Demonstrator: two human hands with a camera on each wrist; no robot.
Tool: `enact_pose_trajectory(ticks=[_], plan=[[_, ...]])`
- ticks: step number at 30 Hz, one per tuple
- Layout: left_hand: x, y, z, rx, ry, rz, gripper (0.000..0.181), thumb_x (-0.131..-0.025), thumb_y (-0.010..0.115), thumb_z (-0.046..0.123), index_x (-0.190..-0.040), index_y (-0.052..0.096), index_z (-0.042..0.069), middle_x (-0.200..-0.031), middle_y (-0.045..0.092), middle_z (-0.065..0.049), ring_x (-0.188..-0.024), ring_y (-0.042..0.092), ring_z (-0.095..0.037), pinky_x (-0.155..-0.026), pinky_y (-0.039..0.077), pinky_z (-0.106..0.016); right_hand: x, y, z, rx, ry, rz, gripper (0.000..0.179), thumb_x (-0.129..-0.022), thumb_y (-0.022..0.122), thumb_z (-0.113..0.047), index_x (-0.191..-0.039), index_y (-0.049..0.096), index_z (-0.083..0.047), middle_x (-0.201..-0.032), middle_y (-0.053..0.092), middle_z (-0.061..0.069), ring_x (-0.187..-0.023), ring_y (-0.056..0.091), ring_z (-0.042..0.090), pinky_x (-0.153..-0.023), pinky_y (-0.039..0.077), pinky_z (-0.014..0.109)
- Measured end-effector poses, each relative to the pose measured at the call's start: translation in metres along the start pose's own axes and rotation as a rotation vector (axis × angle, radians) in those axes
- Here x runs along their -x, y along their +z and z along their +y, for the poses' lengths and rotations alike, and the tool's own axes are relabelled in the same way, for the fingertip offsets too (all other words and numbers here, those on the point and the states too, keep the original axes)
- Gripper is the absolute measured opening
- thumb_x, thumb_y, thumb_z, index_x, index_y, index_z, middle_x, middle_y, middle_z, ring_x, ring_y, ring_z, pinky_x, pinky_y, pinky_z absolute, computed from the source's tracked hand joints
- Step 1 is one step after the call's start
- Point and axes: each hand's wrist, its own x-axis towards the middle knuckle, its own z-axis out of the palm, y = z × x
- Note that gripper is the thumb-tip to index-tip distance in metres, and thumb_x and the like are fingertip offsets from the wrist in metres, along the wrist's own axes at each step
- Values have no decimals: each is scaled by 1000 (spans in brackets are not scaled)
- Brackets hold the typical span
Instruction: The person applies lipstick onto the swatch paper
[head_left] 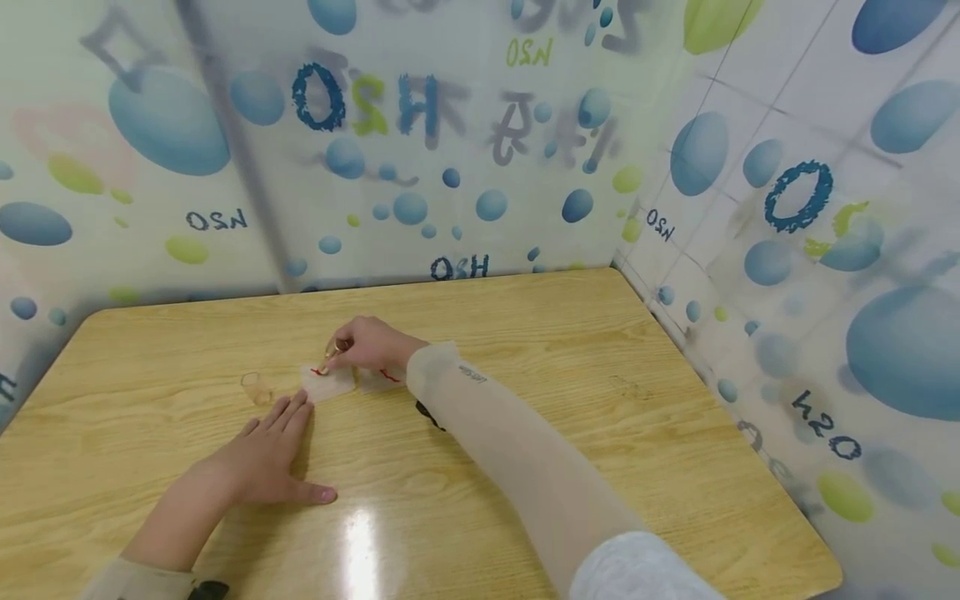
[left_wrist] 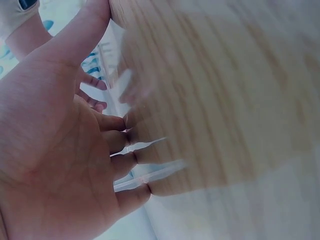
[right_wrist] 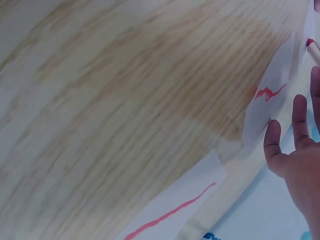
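Observation:
My left hand (head_left: 270,458) lies on the wooden table with its fingers straight and thumb spread. Its fingertips touch the near edge of a small white paper (head_left: 333,386) that bears a red mark. Above that same paper, my right hand (head_left: 375,343) pinches a slim stick with a red tip (right_wrist: 310,43); the fingers hide part of it. A second paper (right_wrist: 265,112) with a red zigzag lies to the right, partly behind the right wrist in the head view. Another paper (right_wrist: 177,200) with a long red line shows in the right wrist view.
A small clear object (head_left: 257,388) with a thin outline lies left of the papers. The wooden table (head_left: 540,333) meets a patterned wall covering (head_left: 480,183) at the back and on the right. A bright reflection lies near the front.

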Motion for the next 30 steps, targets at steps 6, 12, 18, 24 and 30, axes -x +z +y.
enact_pose_trajectory(ticks=[6, 12, 18, 24, 30], plan=[[1, 0, 1, 12, -3, -6, 135, -67, 62, 84, -151, 16, -11, -159, 11, -32, -145, 13, -53, -108, 21, -74, 3, 0, 0, -12, 10, -15, 8, -91, 70, -37, -92, 71, -29, -87, 63, -7, -68, 47, 11, -55, 39, 22], [1, -2, 1, 15, -8, -7, 135, -66, 63, 83, -151, 16, -12, -159, 10, -33, -145, 12, -53, -108, 20, -74, 8, -3, -1, -6, 1, -23, 9, -90, 70, -38, -92, 71, -29, -90, 66, -10, -65, 48, 11, -53, 40, 23], [1, -1, 1, 10, -3, 13, 135, -66, 63, 83, -151, 17, -11, -159, 12, -33, -144, 14, -53, -107, 21, -74, 12, -5, 4, 16, -32, -19, 13, -91, 70, -38, -91, 71, -26, -79, 61, -7, -64, 47, 11, -57, 39, 21], [1, -2, 1, 15, -8, -4, 135, -66, 63, 83, -151, 16, -11, -159, 9, -33, -145, 12, -53, -108, 20, -74, 15, -7, 11, 20, -56, -24, 15, -91, 69, -37, -86, 69, -23, -66, 49, -4, -57, 40, 11, -58, 36, 21], [0, 0, 0, 19, -8, 10, 135, -65, 63, 83, -151, 18, -11, -159, 11, -32, -145, 13, -53, -108, 21, -74, 20, -8, 10, 34, -39, -37, 12, -91, 69, -38, -92, 72, -27, -80, 65, -4, -59, 47, 10, -59, 41, 20]])
